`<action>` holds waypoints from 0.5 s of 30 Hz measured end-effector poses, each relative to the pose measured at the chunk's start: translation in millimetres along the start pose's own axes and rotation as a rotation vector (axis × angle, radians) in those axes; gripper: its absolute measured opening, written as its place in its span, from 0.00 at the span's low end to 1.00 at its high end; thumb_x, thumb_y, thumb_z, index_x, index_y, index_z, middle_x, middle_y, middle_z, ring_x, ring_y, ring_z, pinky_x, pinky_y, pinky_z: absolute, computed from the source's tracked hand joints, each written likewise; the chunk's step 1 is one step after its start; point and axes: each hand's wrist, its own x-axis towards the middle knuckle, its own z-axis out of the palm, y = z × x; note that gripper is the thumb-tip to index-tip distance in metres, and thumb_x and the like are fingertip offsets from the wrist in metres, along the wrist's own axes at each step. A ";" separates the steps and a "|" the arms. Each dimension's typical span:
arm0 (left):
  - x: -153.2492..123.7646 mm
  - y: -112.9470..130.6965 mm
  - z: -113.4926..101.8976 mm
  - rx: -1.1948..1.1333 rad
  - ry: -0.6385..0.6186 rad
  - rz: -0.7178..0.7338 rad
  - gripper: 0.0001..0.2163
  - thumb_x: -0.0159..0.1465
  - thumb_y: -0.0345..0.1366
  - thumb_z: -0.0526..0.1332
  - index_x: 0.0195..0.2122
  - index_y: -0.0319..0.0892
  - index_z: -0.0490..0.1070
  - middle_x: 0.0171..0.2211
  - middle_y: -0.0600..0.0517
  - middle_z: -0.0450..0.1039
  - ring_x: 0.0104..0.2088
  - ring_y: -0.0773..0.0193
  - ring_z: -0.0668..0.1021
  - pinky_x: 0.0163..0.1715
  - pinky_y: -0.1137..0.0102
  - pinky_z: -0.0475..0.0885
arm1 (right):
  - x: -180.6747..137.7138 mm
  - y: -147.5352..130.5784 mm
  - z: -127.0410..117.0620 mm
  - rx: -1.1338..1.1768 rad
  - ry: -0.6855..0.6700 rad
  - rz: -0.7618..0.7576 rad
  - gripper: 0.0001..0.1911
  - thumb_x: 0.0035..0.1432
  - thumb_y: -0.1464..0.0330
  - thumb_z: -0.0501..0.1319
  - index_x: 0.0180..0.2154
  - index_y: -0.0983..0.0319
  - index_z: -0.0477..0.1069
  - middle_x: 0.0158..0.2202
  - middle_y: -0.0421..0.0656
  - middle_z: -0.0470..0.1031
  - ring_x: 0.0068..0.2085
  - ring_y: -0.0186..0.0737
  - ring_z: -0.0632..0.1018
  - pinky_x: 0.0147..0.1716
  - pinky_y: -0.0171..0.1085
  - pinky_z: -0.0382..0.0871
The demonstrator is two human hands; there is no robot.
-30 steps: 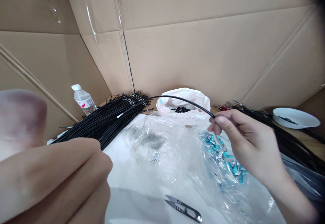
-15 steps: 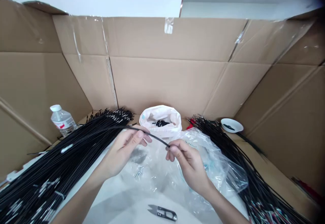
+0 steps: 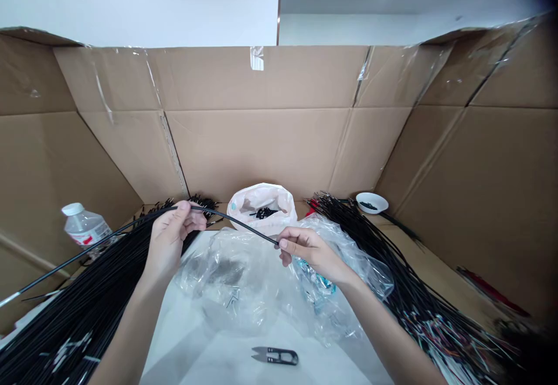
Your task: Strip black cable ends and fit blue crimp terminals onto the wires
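The left hand pinches a single black wire at mid-length, far left of the clear bag. The right hand closes thumb and forefinger on the wire's end, above the bag. A taut span and a short exposed tip would likely give the firmest control.

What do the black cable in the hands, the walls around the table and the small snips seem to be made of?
The black cable: probably plastic or rubber sheath, matte; it bends in a smooth arc. The walls: brown cardboard, matte, fold creases and tape. The snips: seemingly dark metal, faint sheen.
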 end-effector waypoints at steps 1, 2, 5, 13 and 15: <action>2.0 1.1 -1.8 -0.004 0.009 -0.001 0.24 0.48 0.57 0.75 0.28 0.39 0.79 0.22 0.52 0.76 0.24 0.67 0.77 0.26 0.76 0.75 | 0.0 0.0 -2.4 0.020 0.003 0.005 0.19 0.59 0.52 0.68 0.33 0.63 0.74 0.22 0.38 0.76 0.27 0.36 0.76 0.35 0.37 0.66; 3.7 2.0 -3.3 -0.008 0.015 -0.003 0.24 0.47 0.57 0.76 0.28 0.39 0.79 0.22 0.52 0.76 0.23 0.67 0.77 0.26 0.76 0.75 | -0.2 0.0 -4.4 0.040 0.004 0.008 0.18 0.58 0.54 0.69 0.34 0.63 0.75 0.23 0.38 0.76 0.28 0.36 0.77 0.35 0.37 0.67; 7.6 3.4 -7.1 -0.009 0.022 -0.010 0.24 0.46 0.57 0.76 0.28 0.39 0.78 0.22 0.53 0.76 0.23 0.68 0.76 0.26 0.77 0.75 | -1.1 0.5 -8.9 0.104 0.002 0.016 0.15 0.57 0.57 0.71 0.37 0.62 0.77 0.25 0.39 0.78 0.29 0.36 0.79 0.36 0.37 0.68; 14.0 -0.3 -14.0 0.024 -0.003 -0.022 0.24 0.47 0.59 0.75 0.27 0.40 0.79 0.20 0.52 0.75 0.23 0.68 0.76 0.26 0.78 0.74 | -2.0 2.1 -16.1 0.238 -0.046 0.070 0.15 0.56 0.58 0.72 0.37 0.63 0.78 0.25 0.38 0.77 0.29 0.36 0.80 0.37 0.38 0.71; 15.5 -2.2 -14.4 0.022 0.004 -0.031 0.24 0.47 0.58 0.75 0.27 0.40 0.79 0.20 0.53 0.75 0.23 0.68 0.75 0.26 0.77 0.74 | -2.3 1.1 -17.1 0.205 -0.050 0.073 0.15 0.56 0.58 0.72 0.32 0.63 0.76 0.23 0.38 0.75 0.28 0.35 0.78 0.36 0.37 0.70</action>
